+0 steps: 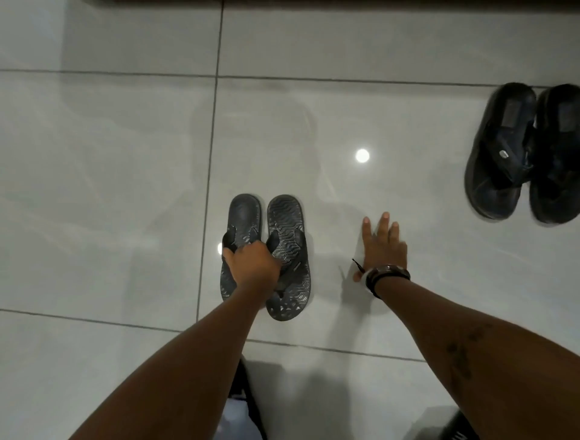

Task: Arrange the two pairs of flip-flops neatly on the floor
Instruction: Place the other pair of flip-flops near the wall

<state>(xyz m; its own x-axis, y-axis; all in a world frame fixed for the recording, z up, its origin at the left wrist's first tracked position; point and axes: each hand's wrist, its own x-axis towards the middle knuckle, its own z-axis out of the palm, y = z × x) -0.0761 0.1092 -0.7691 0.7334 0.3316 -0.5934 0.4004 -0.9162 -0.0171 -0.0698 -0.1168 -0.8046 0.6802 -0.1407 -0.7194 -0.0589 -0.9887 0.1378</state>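
A pair of dark grey patterned flip-flops (284, 226) lies side by side on the pale tiled floor, heels pointing away from me. My left hand (251, 263) is closed over the straps of both at their middle. My right hand (381, 248) rests flat on the floor to the right of that pair, fingers spread, holding nothing; bracelets circle its wrist. A second pair of black flip-flops (514, 154) lies side by side at the far right, partly cut off by the frame edge.
Glossy light grey floor tiles (110, 188) with dark grout lines spread all around. A ceiling light reflection (362, 155) shines between the two pairs. A dark strip of wall or furniture base (314, 1) runs along the top edge.
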